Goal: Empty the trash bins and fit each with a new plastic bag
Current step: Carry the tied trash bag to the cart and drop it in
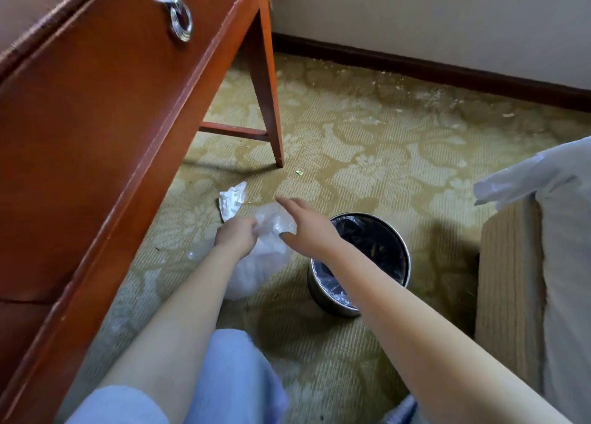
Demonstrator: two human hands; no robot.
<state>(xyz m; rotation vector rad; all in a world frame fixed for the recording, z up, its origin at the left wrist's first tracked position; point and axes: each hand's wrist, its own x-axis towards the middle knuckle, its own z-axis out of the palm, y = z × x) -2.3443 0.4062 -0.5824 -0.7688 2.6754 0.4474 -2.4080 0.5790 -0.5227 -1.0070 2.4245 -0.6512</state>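
The filled bag (256,273) of translucent white plastic is seen on the carpet in the lower middle of the frame, just left of the trash bin (323,302); its gathered neck is gripped by the left hand (236,235), whose fingers are curled tightly round the bunched plastic, presumably so that the contents are kept from spilling while the top is closed or the bag is lifted. The right hand (308,225) is held just right of that neck, with the forearm stretched forward across the near side of the bin's mouth; its fingers are spread and nearly straight, the thumb is dropped below them, and nothing is held; whether the plastic is touched by the thumb cannot be told. The hand is judged to be posed either to help twist the neck or to reach the crumpled tissue (232,201), which lies on the carpet just beyond the bag, left of centre. The bin is stood upright at centre right, and a clear liner (329,279) is seen crinkled along its inner wall; this bin is therefore judged to be fitted, with only the full bag left to be carried off. The left of the frame is filled by the wooden desk (96,119); a further plastic sheet (511,180) is draped at the right edge.
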